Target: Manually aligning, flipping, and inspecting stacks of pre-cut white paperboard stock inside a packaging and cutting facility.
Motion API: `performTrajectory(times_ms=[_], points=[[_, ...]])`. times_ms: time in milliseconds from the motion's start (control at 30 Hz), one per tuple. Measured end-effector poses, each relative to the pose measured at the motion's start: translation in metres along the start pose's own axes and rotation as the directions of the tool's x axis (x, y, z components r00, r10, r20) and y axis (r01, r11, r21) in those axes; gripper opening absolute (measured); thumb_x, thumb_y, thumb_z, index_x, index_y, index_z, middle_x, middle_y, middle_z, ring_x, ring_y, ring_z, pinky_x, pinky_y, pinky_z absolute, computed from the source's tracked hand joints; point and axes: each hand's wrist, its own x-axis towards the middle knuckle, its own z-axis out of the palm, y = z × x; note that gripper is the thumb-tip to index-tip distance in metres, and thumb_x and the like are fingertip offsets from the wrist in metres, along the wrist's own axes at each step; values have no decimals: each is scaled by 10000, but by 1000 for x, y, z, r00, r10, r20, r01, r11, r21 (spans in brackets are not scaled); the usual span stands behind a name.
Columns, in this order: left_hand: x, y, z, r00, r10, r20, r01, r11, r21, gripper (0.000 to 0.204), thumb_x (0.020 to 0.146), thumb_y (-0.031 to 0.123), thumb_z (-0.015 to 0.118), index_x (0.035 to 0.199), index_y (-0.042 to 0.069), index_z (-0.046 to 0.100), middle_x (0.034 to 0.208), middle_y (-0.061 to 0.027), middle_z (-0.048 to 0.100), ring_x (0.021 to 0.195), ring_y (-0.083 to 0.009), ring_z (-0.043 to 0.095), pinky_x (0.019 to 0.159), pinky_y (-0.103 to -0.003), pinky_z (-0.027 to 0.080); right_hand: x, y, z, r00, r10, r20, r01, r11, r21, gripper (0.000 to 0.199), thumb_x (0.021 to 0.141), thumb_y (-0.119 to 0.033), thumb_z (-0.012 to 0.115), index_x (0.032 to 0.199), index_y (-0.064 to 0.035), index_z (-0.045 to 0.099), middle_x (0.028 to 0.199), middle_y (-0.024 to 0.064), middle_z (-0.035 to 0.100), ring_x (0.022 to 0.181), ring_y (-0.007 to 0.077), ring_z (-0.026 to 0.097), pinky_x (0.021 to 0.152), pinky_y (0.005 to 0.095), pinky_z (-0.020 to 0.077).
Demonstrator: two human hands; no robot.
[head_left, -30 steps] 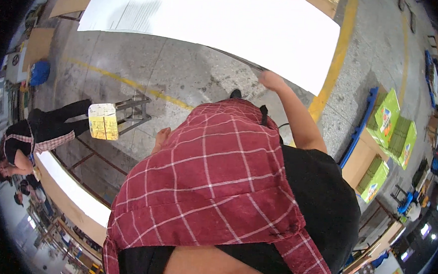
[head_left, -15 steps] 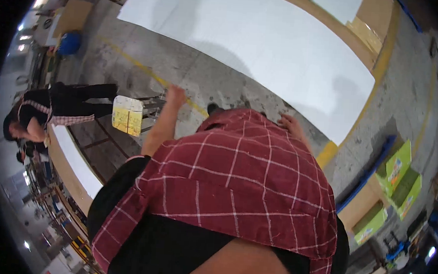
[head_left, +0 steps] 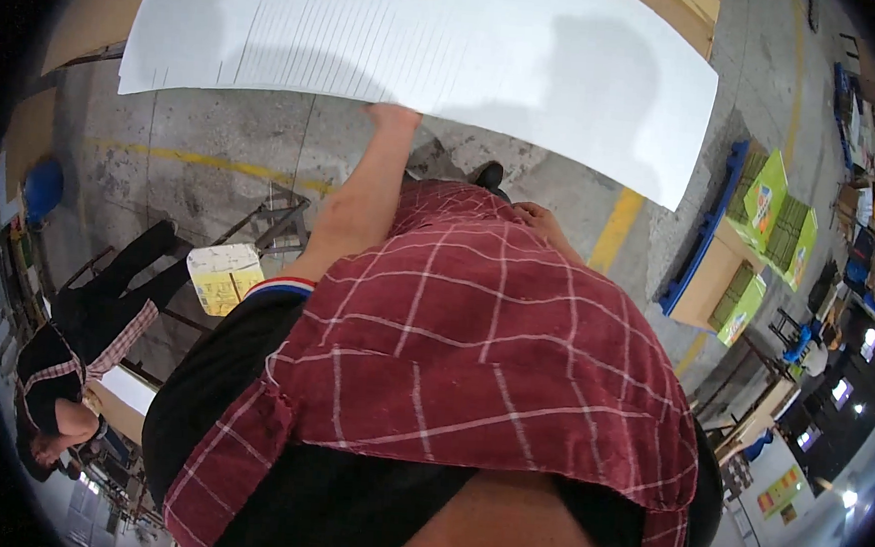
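Observation:
A large white sheet (head_left: pixel 491 56) lies across a work surface at the far side, with thin parallel lines over its left and middle parts. My left hand (head_left: pixel 394 117) reaches forward to its near edge. The fingers there are hidden at the edge, so a grip cannot be made out. Lower down, beside my red checked apron (head_left: pixel 485 317), is my right hand (head_left: pixel 541 220), partly covered by the cloth. Its visible fingers are loosely bent and apart, with nothing seen in them. It is away from the sheet.
Left of me stands a stool (head_left: pixel 225 276) with a yellow and white top. Beyond it a person (head_left: pixel 82 352) in dark clothes works at another table. Green boxes (head_left: pixel 762 203) sit on cardboard at the right, beside a blue pallet edge (head_left: pixel 706 230). Yellow lines (head_left: pixel 615 229) mark the concrete floor.
My view has turned and come closer to the sheet. My left hand has moved from over the floor to the sheet's near edge. Parallel lines now show on the sheet.

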Motion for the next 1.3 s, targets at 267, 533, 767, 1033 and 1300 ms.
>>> performTrajectory(times_ms=[267, 533, 767, 1033, 1300], points=[[54, -42, -44, 553, 575, 603, -601, 776, -189, 686, 751, 593, 119, 1239, 120, 216, 1280, -53, 224, 1153, -230, 243, 950, -370, 181, -18, -1, -38, 998, 57, -6, -57, 998, -37, 285, 775, -247, 490, 938, -20, 548, 828, 69, 572, 737, 141, 518, 654, 245, 411], [63, -79, -52, 575, 639, 510, -704, 704, -88, 701, 751, 591, 148, 1251, 100, 167, 1275, -90, 210, 1128, -251, 262, 959, -375, 152, -8, -1, -75, 998, 69, -13, -69, 998, 10, 298, 779, -250, 494, 919, 7, 547, 823, 63, 568, 731, 133, 509, 656, 237, 408], [83, -70, -52, 387, 466, 796, -713, 698, -62, 676, 749, 574, 166, 1261, 134, 114, 1261, -79, 229, 1114, -237, 291, 909, -450, 173, 0, 16, -82, 995, -100, -1, 99, 993, -68, 270, 770, -239, 493, 888, -5, 555, 751, 82, 571, 659, 132, 514, 608, 238, 410], [55, -28, -112, 449, 662, 600, -804, 593, -53, 637, 775, 530, 260, 1240, 109, 147, 1210, -115, 276, 1054, -284, 359, 857, -429, 274, -9, -149, -45, 958, -265, 108, 263, 964, 30, 268, 776, -208, 478, 883, 31, 534, 699, 58, 543, 582, 92, 470, 529, 211, 386], [-22, 17, -86, 280, 629, 726, -886, 460, -58, 541, 799, 456, 300, 1179, 85, 197, 1110, -122, 323, 982, -290, 414, 827, -428, 311, 82, -155, 20, 935, -236, -264, 256, 966, 44, 342, 712, -220, 505, 941, 33, 480, 718, 46, 490, 650, 105, 440, 573, 262, 361]])
